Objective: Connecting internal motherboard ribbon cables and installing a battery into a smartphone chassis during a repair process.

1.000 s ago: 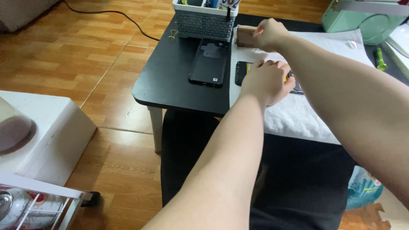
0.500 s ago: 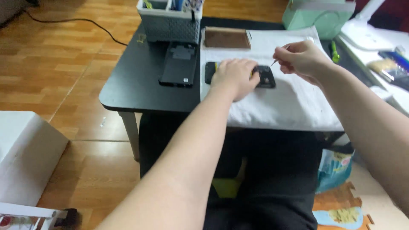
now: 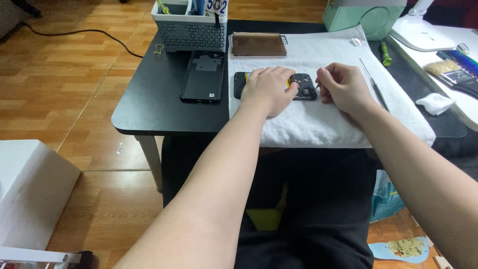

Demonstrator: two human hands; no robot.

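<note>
An opened black phone body [image 3: 303, 85] lies on a white towel [image 3: 323, 119] on a low black table [image 3: 159, 107]. My left hand [image 3: 269, 89] rests flat on top of it, pressing it down and covering its middle. My right hand [image 3: 344, 88] is closed around a thin metal tool [image 3: 324, 78] whose tip touches the phone's right end. The phone's detached black back cover [image 3: 203, 76] lies to the left on the bare table.
A grey mesh organizer basket [image 3: 189, 30] stands at the table's back left. A brown tray [image 3: 259, 45] sits on the towel behind the phone. Tweezers [image 3: 376, 87], a green tool [image 3: 385, 52], a mint-green box [image 3: 363, 15] and a white cloth wad [image 3: 435, 103] lie to the right.
My right hand came in from the right and brought the tool tip down to the phone's right end. My left hand stayed pressed on the phone. The view shifted and steadied.
</note>
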